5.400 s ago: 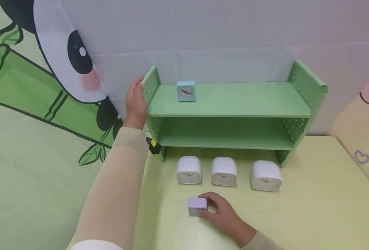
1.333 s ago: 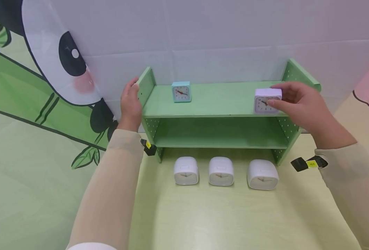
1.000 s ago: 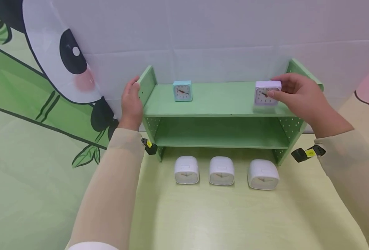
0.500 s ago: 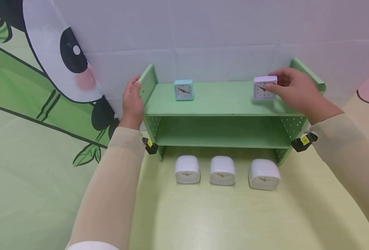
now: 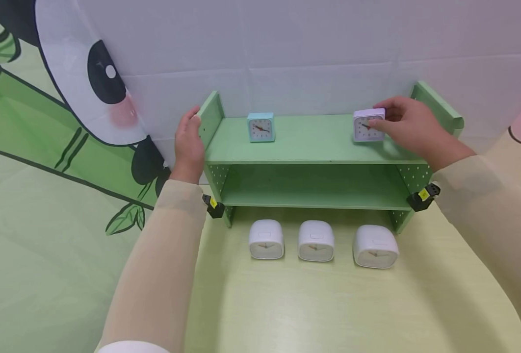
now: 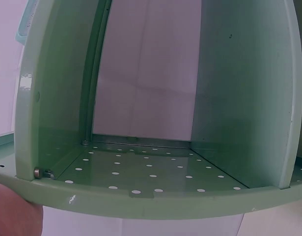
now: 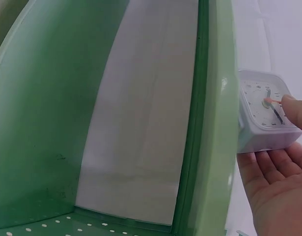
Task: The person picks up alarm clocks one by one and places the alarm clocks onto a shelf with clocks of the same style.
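My right hand [image 5: 412, 125] pinches a small lavender alarm clock [image 5: 368, 128], thumb across its dial and fingers behind it. The clock stands upright at the right part of the green shelf's [image 5: 313, 147] top board. In the right wrist view the lavender clock [image 7: 268, 110] is right at the board's edge; whether its base touches the board I cannot tell. A light blue alarm clock [image 5: 261, 127] stands at the left of the same board. My left hand [image 5: 189, 147] rests against the shelf's left side panel [image 5: 212, 120], fingers pointing up and fairly straight.
Three white rounded clocks stand in a row on the pale table [image 5: 287, 304] before the shelf: a left one [image 5: 266, 240], a middle one [image 5: 316, 241] and a right one [image 5: 376, 246]. The shelf's lower board [image 5: 313, 189] lies under the top one. A printed cloth hangs behind.
The right hand has taken the lavender clock from the table up to the top board. Lately it has gone farther back and slightly left. The left hand has stayed on the side panel.
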{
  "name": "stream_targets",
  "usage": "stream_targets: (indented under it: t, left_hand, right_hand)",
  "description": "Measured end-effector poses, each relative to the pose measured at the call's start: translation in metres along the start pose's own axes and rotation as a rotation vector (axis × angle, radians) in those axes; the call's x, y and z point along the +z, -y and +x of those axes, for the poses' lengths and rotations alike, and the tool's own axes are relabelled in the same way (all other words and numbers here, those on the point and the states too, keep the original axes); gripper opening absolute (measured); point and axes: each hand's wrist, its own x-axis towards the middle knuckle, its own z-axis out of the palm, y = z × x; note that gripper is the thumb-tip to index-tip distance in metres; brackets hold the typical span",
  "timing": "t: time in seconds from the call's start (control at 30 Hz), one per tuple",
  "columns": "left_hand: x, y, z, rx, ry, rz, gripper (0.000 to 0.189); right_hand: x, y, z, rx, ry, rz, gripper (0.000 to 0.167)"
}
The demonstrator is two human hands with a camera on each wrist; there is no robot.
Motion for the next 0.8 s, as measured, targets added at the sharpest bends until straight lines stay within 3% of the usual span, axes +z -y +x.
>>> stream_targets:
  t: [0.33,0.8]
  left_hand:
    - [0.000,0.001,0.001,0.007,0.001,-0.026,0.050]
    - [0.001,0.002,0.000,0.000,0.004,-0.028,0.050]
  right_hand:
    - [0.002,0.001,0.007,-0.024,0.035,-0.076,0.064]
    - [-0.006,0.010,0.022,-0.055,0.188,-0.250,0.062]
